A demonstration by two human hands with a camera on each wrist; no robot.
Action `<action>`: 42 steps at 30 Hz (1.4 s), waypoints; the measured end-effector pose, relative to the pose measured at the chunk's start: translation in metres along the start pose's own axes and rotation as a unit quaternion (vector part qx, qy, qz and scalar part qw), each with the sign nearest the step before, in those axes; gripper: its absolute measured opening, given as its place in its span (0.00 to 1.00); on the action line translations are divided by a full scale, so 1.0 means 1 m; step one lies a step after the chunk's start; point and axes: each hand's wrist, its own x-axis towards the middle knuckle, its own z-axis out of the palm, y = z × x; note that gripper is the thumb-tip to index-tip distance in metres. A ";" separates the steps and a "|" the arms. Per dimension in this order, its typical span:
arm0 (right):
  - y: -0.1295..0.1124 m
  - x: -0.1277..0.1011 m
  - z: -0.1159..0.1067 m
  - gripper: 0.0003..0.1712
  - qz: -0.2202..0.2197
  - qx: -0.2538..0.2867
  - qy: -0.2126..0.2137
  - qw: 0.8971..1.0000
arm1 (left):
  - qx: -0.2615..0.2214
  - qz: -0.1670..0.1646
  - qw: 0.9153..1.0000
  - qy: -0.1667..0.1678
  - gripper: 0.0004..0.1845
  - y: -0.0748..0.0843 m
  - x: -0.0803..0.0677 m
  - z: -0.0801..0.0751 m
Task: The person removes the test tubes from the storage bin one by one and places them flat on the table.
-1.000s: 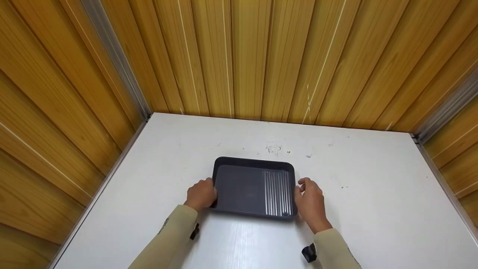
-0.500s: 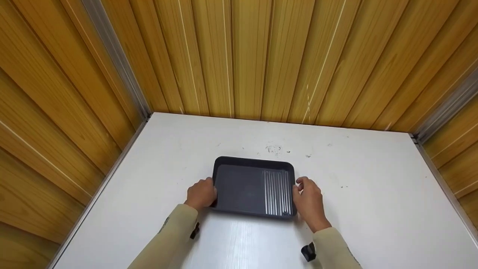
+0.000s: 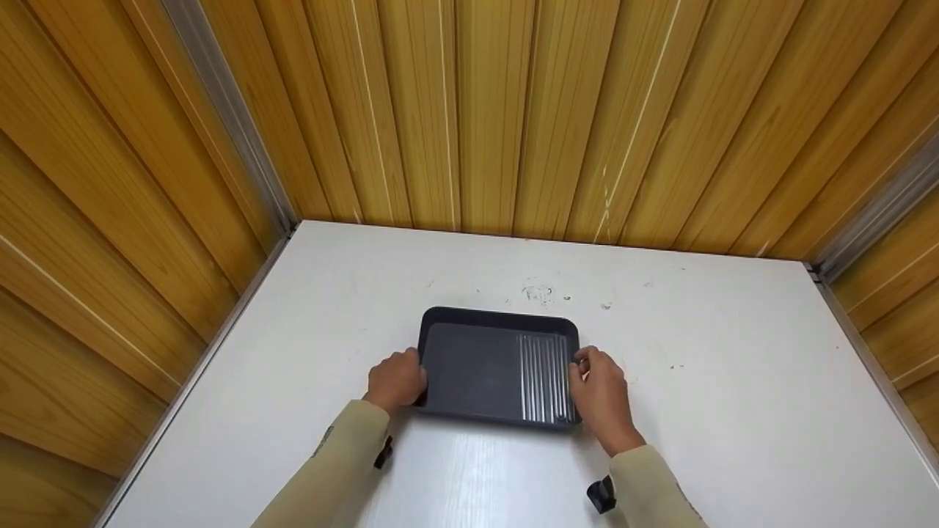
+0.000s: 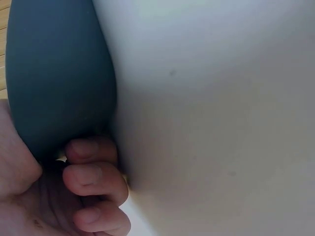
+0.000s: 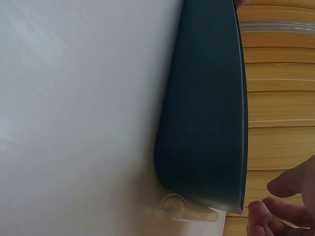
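Your tray (image 3: 473, 370) lies crosswise in front of you, directly between your two hands, over the white table (image 3: 733, 352); whether its base sits flat on that surface cannot be determined. Its long axis runs from hand to hand, with the right end slightly nearer you than the left, and the ribs (image 3: 543, 378) occupy that right end. The governing relation, in this report's judgement, is the uneven contact at the tray's two ends. Your left hand (image 3: 396, 379) is the nearer one: it grips the tray's left end, thumb over the rim and fingers curled below. Your right hand (image 3: 601, 400) stands at the tray's right end, fingers loosely bent, a gap visible between thumb and fingertips, and nothing held. The head view shows its thumb overlapping the right rim, while the right wrist view puts the fingertips just beside the tray's corner; contact there cannot be confirmed. A pale piece (image 5: 199, 214), round at one end, shows just beside the foot of the tray's right end; its identity, and whether it touches the tray, cannot be established. Wood-patterned panels (image 3: 484, 110) stand well beyond the tray's far side.
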 end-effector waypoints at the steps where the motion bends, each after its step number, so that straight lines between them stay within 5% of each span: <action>1: 0.000 0.000 0.001 0.10 -0.001 0.001 0.000 1.000 | 0.001 0.000 1.000 0.000 0.13 0.000 0.000 0.000; 11: -0.001 -0.002 0.007 0.09 -0.040 0.001 0.012 0.999 | 0.000 0.008 1.000 0.006 0.10 0.000 -0.001 0.000; 42: -0.010 -0.011 0.024 0.09 -0.054 0.016 -0.006 0.998 | 0.007 0.007 1.000 0.011 0.11 0.001 -0.002 0.000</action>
